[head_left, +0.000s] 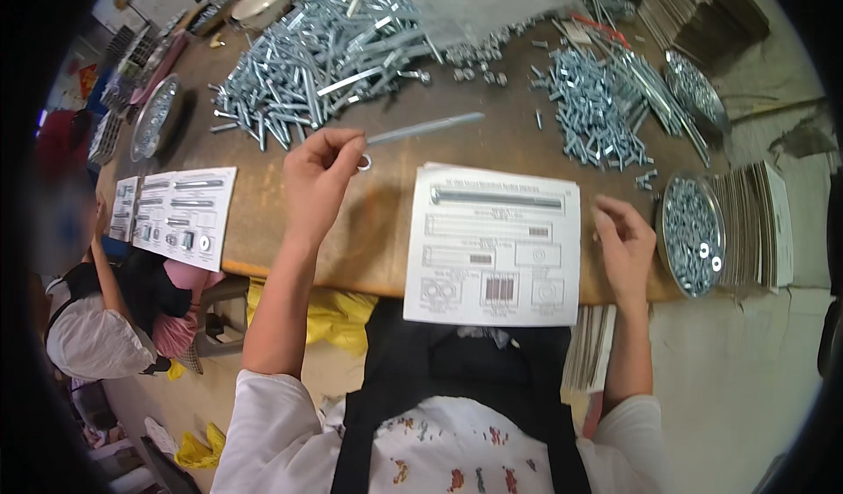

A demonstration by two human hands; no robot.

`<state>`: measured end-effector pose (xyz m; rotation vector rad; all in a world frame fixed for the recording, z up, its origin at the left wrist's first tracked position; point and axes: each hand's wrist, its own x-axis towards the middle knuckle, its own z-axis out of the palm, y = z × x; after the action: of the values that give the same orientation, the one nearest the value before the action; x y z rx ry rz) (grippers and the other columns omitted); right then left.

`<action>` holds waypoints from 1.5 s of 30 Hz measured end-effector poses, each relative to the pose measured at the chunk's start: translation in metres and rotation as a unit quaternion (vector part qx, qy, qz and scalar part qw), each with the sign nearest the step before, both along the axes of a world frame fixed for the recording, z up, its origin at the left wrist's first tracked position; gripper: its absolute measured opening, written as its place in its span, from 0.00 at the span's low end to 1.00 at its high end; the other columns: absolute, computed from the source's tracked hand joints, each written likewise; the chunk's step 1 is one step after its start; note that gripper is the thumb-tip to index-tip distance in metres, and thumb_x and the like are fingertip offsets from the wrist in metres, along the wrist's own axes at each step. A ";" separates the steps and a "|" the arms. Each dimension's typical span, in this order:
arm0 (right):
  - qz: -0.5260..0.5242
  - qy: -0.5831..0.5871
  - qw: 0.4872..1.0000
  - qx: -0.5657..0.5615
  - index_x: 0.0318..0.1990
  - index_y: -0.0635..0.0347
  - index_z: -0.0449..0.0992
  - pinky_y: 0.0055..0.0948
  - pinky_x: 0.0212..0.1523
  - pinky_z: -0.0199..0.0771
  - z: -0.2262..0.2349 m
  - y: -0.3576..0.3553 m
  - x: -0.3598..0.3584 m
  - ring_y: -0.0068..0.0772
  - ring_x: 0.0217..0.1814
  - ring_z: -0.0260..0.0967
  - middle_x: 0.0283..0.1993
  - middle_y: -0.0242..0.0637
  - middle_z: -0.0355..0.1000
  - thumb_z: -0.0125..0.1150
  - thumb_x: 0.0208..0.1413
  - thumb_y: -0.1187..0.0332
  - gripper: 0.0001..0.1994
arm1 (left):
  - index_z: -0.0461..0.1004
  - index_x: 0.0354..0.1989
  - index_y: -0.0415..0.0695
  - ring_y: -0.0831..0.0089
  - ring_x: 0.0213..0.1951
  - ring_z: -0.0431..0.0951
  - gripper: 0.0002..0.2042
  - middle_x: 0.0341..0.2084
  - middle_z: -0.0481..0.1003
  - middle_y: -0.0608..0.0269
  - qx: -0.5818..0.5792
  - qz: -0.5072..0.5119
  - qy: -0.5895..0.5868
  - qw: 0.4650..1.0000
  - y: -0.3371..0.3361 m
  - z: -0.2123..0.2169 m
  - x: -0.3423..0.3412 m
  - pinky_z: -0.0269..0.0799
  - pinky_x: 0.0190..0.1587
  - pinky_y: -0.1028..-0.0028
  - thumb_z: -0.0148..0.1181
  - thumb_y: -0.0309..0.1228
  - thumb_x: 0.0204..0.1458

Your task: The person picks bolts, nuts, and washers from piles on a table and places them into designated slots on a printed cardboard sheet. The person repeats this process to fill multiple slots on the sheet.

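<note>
My left hand (323, 173) is pinched closed on one end of a long silver bolt (430, 128), which points right across the table. A small shiny ring, like a washer (364, 163), shows just below the fingertips; whether I grip it too is unclear. To the right, my right hand (625, 241) hovers beside the stack of printed sheets (502, 270), fingers loosely bent and apart, with nothing visible in them. The top sheet carries pictures of a long bolt and smaller hardware, and the stack lies at the table's front edge.
A heap of long bolts (307, 64) covers the far left, with shorter bolts (593, 112) at the right. Metal bowls of small hardware (694, 230) and cardboard stacks (753, 222) line the right side. At left, a co-worker (101, 327) sits near another printed sheet (189, 213).
</note>
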<state>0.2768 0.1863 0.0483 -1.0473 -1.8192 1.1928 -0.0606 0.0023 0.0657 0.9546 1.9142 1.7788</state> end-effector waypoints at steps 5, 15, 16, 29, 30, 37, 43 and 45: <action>0.144 -0.041 0.977 0.150 0.43 0.61 0.81 0.23 0.30 0.72 0.009 -0.030 -0.028 0.24 0.30 0.74 0.39 0.36 0.79 0.67 0.49 0.77 0.12 | 0.78 0.37 0.39 0.80 0.34 0.76 0.02 0.33 0.80 0.65 -0.014 -0.145 0.023 0.989 -0.031 -0.019 0.080 0.72 0.36 0.78 0.62 0.23 0.56; 0.156 -0.119 0.947 0.252 0.38 0.60 0.82 0.30 0.34 0.75 -0.012 -0.030 -0.031 0.36 0.33 0.76 0.37 0.36 0.76 0.67 0.49 0.77 0.08 | 0.79 0.43 0.40 0.65 0.33 0.80 0.11 0.36 0.78 0.56 -0.102 -0.129 0.269 0.949 -0.023 -0.028 0.075 0.75 0.35 0.72 0.68 0.24 0.50; 0.154 -0.119 0.949 0.247 0.38 0.60 0.82 0.30 0.34 0.74 -0.013 -0.030 -0.032 0.36 0.33 0.76 0.37 0.36 0.76 0.68 0.49 0.77 0.08 | 0.79 0.43 0.40 0.65 0.33 0.80 0.11 0.36 0.78 0.56 -0.102 -0.134 0.246 0.955 -0.026 -0.032 0.071 0.75 0.35 0.72 0.68 0.25 0.50; 0.149 -0.116 0.953 0.238 0.42 0.62 0.79 0.29 0.33 0.72 -0.009 -0.030 -0.030 0.36 0.32 0.72 0.38 0.41 0.74 0.64 0.47 0.81 0.13 | 0.80 0.42 0.43 0.63 0.38 0.79 0.10 0.35 0.78 0.58 -0.108 -0.200 0.197 0.954 -0.026 -0.037 0.051 0.75 0.39 0.69 0.67 0.30 0.52; 0.136 -0.112 0.964 0.200 0.44 0.63 0.79 0.27 0.32 0.71 -0.004 -0.034 -0.029 0.32 0.31 0.71 0.40 0.40 0.74 0.63 0.47 0.82 0.14 | 0.79 0.42 0.42 0.63 0.38 0.79 0.11 0.35 0.78 0.57 -0.107 -0.143 0.211 0.961 -0.029 -0.041 0.038 0.75 0.40 0.69 0.66 0.31 0.53; 0.096 -0.052 0.985 0.133 0.47 0.64 0.79 0.19 0.32 0.69 -0.011 -0.031 -0.015 0.20 0.32 0.67 0.44 0.36 0.74 0.61 0.47 0.84 0.17 | 0.75 0.43 0.39 0.48 0.39 0.79 0.20 0.35 0.79 0.47 -0.315 0.263 0.355 0.840 -0.043 -0.056 -0.139 0.74 0.43 0.55 0.64 0.44 0.53; 0.085 -0.030 0.986 0.140 0.42 0.65 0.80 0.19 0.32 0.69 0.000 -0.039 -0.025 0.20 0.32 0.68 0.40 0.34 0.75 0.61 0.49 0.83 0.12 | 0.75 0.44 0.37 0.45 0.43 0.80 0.21 0.36 0.80 0.43 -0.492 0.159 0.340 0.785 -0.013 -0.032 -0.168 0.76 0.46 0.54 0.65 0.39 0.45; 0.088 -0.039 0.982 0.165 0.41 0.66 0.80 0.19 0.32 0.69 0.006 -0.039 -0.020 0.20 0.31 0.68 0.38 0.34 0.76 0.61 0.50 0.83 0.11 | 0.75 0.46 0.34 0.47 0.40 0.82 0.22 0.33 0.81 0.45 -0.491 0.111 0.307 0.808 -0.031 -0.031 -0.189 0.77 0.44 0.56 0.65 0.35 0.44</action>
<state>0.2566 0.1475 0.0547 -0.7646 -2.1185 0.9149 -0.2493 -0.0288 0.0350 0.9314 2.9179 0.2826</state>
